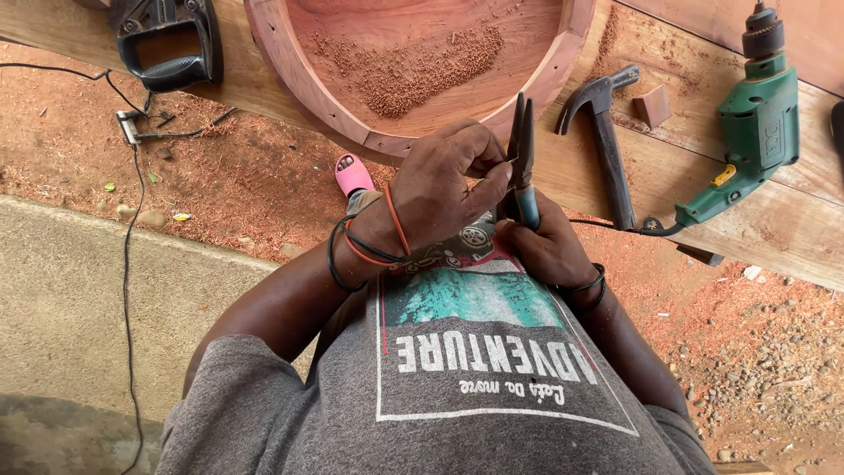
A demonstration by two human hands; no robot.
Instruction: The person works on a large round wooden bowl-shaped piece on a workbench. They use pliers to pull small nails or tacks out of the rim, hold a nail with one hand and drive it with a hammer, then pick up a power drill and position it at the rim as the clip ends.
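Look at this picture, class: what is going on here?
A person stands at a wooden workbench. The right hand grips a pair of blue-handled pliers, tips up, while the left hand pinches something small at the pliers, too small to tell. On the bench lie a round wooden frame with sawdust inside, a hammer and a green electric drill.
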